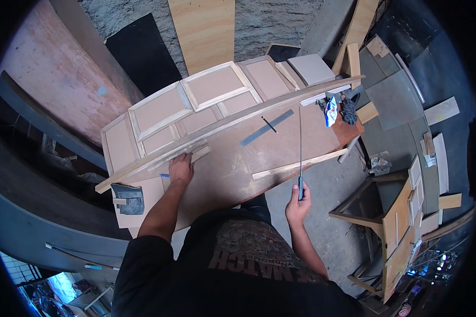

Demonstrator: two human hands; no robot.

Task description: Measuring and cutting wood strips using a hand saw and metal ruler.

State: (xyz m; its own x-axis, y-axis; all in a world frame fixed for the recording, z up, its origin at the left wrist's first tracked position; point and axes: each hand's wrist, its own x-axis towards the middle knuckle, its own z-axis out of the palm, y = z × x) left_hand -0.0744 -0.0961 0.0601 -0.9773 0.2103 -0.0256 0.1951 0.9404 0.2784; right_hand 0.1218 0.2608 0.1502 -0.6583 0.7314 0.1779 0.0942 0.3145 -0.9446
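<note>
My left hand (181,168) presses down on short wooden strips (200,154) that lie along the long wooden batten (238,122), its fingers curled over them. In my right hand (298,205) is a handsaw (301,142), gripped by its dark handle. The blade looks thin, seen edge-on, and points away from me over the table's right part. Nearer to me, a pale wooden strip (296,165) lies along the table's front edge. A metal ruler (267,128) rests on the tabletop (227,164) with a dark pencil (269,125) across it. A blue pen-like thing (165,175) lies beside my left hand.
Framed wooden panels (217,86) lie along the table's far side. A blue-and-white packet (330,111) and a dark crumpled cloth (348,111) sit at the right end. Sandpaper with a small block (129,201) lies at the left end. A wooden frame (391,232) stands at right.
</note>
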